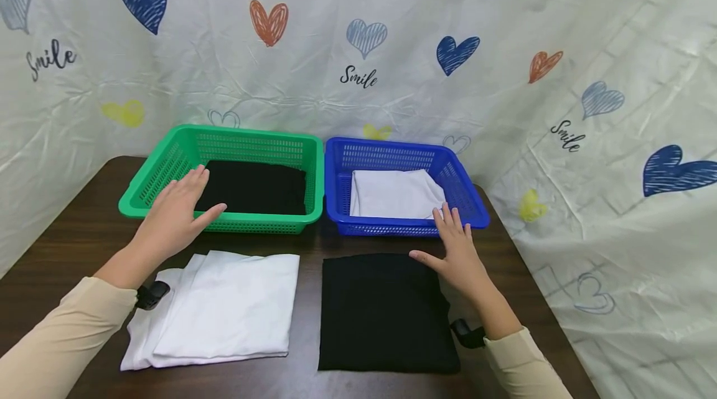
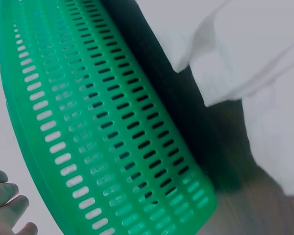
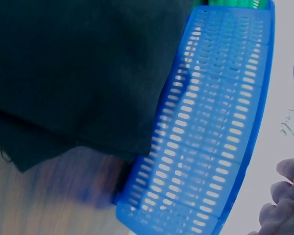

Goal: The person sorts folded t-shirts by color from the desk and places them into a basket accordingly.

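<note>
In the head view my left hand (image 1: 178, 215), its fingers stretched out, hovers by the near left part of the green basket (image 1: 313, 181) and holds nothing. Folded black cloth (image 1: 254, 187) lies inside that basket. Folded white cloth (image 1: 232, 305) lies on the table below my left hand. My right hand (image 1: 456, 253), fingers spread and holding nothing, is over the near right side of the blue basket (image 1: 476, 206). That basket holds folded white cloth (image 1: 392, 193). A folded black cloth (image 1: 386, 318) lies in front of it. Both wrist views show fingers beyond the baskets' rims.
The two baskets stand side by side at the back of the dark wooden table (image 1: 305, 361). Behind and to the right hangs a white curtain (image 1: 313, 75) printed with hearts and the word Smile. Each wrist bears a black strap (image 1: 151, 294).
</note>
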A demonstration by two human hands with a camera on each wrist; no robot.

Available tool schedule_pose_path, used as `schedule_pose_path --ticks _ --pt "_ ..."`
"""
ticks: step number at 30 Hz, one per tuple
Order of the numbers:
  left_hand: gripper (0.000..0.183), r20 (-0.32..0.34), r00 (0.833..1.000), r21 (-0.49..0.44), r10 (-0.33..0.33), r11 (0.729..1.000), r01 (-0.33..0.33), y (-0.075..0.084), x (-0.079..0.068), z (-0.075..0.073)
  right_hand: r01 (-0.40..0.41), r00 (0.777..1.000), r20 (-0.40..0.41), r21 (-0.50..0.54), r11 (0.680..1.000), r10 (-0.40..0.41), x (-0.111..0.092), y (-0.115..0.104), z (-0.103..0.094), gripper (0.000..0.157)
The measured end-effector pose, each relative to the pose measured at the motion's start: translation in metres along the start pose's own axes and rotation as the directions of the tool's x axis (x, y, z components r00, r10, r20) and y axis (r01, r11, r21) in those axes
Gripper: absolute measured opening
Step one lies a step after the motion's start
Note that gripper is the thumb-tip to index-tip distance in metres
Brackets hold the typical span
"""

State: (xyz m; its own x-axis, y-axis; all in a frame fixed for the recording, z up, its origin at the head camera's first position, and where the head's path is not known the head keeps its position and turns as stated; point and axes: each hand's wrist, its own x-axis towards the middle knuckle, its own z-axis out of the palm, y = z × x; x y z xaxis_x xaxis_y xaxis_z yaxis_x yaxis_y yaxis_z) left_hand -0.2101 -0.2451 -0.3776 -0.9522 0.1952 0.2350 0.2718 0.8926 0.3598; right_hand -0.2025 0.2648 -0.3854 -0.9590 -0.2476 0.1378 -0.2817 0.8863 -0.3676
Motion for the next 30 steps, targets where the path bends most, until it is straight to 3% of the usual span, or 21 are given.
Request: schedule_pose_path --ticks 14,30 --pt "0.085 0.017 1.0 -0.033 0.002 0.999 -0.002 0.017 0.002 0.007 0.038 0.999 -0.002 0.021 0.999 -0.038 -0.003 -0.013 0.001 0.102" --pt "0.082 0.0 0.998 -0.016 0.061 0.998 -0.061 0.034 -0.001 0.02 0.031 0.999 0.007 0.026 0.999 -0.032 -0.007 -0.011 0.006 0.104"
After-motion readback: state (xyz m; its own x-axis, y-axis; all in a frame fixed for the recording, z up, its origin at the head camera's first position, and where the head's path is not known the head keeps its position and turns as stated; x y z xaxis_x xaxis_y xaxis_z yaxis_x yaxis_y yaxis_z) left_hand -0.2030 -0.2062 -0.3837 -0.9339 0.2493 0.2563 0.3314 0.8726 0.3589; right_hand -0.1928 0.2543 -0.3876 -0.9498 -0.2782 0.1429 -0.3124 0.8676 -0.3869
